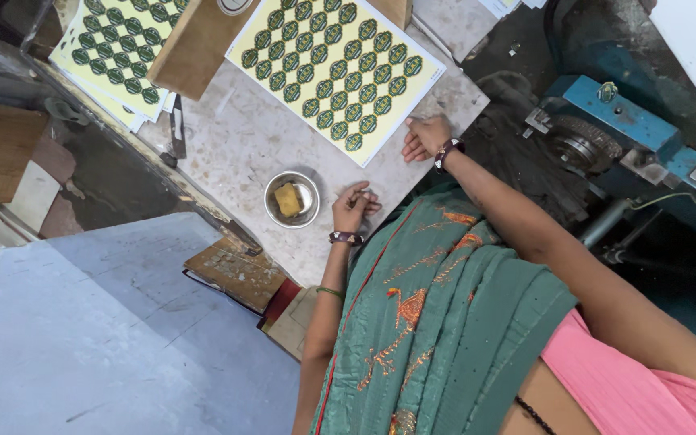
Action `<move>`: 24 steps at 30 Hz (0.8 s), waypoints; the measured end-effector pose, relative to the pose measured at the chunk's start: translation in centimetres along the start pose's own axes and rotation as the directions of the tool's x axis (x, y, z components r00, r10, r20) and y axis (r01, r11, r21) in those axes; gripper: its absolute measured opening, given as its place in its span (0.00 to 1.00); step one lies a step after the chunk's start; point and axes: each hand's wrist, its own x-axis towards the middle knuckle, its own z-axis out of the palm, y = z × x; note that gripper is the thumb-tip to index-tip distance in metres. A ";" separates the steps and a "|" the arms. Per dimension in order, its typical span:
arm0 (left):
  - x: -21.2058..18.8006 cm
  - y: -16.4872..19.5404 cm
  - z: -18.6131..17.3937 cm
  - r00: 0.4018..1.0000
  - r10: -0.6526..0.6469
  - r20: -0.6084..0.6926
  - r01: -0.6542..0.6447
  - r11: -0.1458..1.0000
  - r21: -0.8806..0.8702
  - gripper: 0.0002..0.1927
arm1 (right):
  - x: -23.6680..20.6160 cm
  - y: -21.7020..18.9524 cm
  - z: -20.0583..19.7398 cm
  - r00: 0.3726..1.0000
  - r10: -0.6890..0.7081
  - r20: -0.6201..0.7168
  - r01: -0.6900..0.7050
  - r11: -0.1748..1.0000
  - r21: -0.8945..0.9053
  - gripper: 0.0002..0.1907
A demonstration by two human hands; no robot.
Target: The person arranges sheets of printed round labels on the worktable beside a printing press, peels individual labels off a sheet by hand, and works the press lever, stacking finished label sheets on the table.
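A yellow sheet printed with rows of green oval labels [336, 68] lies on the speckled stone tabletop [235, 149]. My right hand [424, 137], with a watch on the wrist, rests as a loose fist on the table at the sheet's near right edge. My left hand [354, 208], with a dark bangle on its wrist, lies on the table with fingers curled and nothing visible in them. It is just right of a small steel bowl [292, 199] that holds a yellow sponge [287, 200].
A second stack of label sheets [114, 56] lies at the far left, with a wooden board [195, 48] between the two. A blue machine with a metal wheel [606, 129] stands to the right. Cardboard pieces [239, 270] lean under the table edge.
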 end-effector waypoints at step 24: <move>-0.2 -0.8 -0.9 0.999 -0.039 -0.031 0.041 0.998 0.037 0.15 | 0.2 0.6 -0.2 0.998 0.037 0.042 -0.037 0.999 0.008 0.23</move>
